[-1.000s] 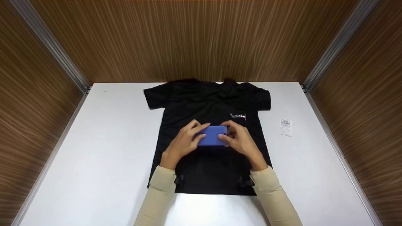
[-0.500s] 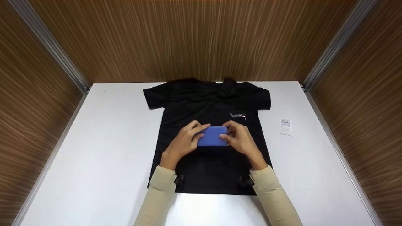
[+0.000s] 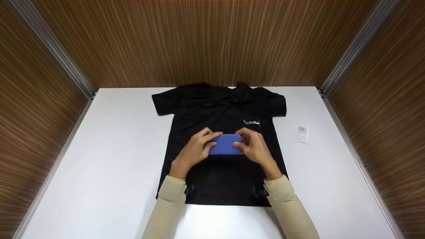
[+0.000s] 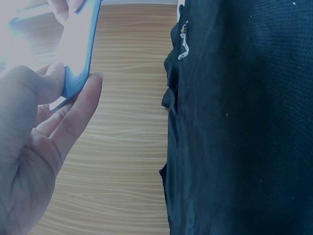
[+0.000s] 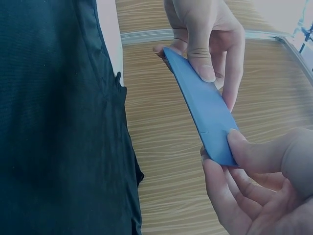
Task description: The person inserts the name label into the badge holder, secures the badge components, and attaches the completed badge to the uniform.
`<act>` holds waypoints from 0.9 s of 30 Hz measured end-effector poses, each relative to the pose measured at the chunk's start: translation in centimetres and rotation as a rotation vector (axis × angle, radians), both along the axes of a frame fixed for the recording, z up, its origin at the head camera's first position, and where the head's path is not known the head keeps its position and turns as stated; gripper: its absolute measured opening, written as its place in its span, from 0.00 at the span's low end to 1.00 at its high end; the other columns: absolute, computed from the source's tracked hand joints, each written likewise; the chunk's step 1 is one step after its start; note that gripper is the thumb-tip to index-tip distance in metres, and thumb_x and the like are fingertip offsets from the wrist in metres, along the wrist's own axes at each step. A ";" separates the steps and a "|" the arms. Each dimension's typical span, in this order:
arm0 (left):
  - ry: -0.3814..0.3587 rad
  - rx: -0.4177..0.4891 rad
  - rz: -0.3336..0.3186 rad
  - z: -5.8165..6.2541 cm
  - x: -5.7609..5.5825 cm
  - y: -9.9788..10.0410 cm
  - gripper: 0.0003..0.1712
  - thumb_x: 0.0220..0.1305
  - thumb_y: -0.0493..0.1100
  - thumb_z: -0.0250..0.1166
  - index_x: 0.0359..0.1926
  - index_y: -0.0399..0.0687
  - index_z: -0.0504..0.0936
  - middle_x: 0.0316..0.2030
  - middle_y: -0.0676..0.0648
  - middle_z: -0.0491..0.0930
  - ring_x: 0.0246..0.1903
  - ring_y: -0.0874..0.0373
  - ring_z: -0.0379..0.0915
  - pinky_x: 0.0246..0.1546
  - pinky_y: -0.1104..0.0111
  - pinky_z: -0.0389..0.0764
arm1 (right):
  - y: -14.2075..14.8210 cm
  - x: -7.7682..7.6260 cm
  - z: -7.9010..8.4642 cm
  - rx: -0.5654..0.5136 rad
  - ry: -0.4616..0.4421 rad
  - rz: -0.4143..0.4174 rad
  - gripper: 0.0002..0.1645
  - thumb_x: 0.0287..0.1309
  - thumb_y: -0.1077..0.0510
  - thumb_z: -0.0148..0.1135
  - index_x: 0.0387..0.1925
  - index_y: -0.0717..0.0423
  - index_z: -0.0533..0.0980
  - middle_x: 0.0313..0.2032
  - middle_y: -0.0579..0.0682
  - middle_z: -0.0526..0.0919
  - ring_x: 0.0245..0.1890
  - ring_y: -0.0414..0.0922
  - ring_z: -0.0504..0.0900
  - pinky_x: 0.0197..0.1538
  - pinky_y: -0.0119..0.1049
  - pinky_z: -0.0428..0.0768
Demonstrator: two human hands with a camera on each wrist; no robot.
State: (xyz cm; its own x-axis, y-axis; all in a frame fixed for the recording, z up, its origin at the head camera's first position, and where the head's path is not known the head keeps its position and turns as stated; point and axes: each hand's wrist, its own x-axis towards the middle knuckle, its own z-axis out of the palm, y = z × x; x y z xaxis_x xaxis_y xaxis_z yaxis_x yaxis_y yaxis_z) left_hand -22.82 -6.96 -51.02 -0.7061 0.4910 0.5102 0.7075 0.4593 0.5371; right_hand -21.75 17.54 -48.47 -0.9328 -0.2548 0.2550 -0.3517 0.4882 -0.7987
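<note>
Brown wood-grain panels (image 3: 212,43) bound a flat white bench (image 3: 116,159), on which a black short-sleeved cloth shirt (image 3: 212,106) lies spread, its collar at the far edge. Above the shirt's middle, the left hand (image 3: 196,146) and right hand (image 3: 254,146) have fingers and thumbs clamped on opposite ends of a flat blue slab with rounded corners (image 3: 225,146), held clear of the cloth. Even, light pressure at both ends should best prevent twisting or slipping. Bare bench on either side offers room for moving; the back panel probably limits forward reach. A small white printed card (image 3: 302,134) lies right of the shirt, apart from it; a narrow silvery strip (image 3: 251,122) shows on the chest, beyond the right hand.
</note>
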 end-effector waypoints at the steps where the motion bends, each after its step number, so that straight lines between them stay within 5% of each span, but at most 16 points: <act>1: 0.000 0.000 -0.001 0.0 0.0 0.0 0.19 0.73 0.35 0.62 0.63 0.45 0.83 0.42 0.43 0.79 0.35 0.56 0.74 0.38 0.65 0.80 | 0.0 0.0 0.0 -0.003 0.002 0.001 0.10 0.59 0.68 0.72 0.42 0.63 0.81 0.25 0.56 0.82 0.19 0.38 0.77 0.23 0.28 0.78; 27: -0.023 0.007 -0.011 0.2 0.0 -0.2 0.18 0.73 0.40 0.64 0.61 0.44 0.85 0.41 0.44 0.80 0.36 0.57 0.75 0.41 0.65 0.81 | 0.2 0.2 0.5 -0.025 0.004 0.013 0.10 0.56 0.71 0.71 0.40 0.61 0.83 0.25 0.55 0.82 0.21 0.41 0.74 0.25 0.29 0.73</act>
State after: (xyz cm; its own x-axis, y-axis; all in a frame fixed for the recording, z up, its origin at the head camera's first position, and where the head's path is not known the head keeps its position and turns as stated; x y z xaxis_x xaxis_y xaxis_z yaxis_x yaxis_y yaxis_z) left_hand -22.86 -7.18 -50.79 -0.7123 0.4952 0.4975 0.6999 0.4480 0.5562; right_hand -21.54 17.77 -48.02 -0.9282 -0.2605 0.2656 -0.3615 0.4635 -0.8090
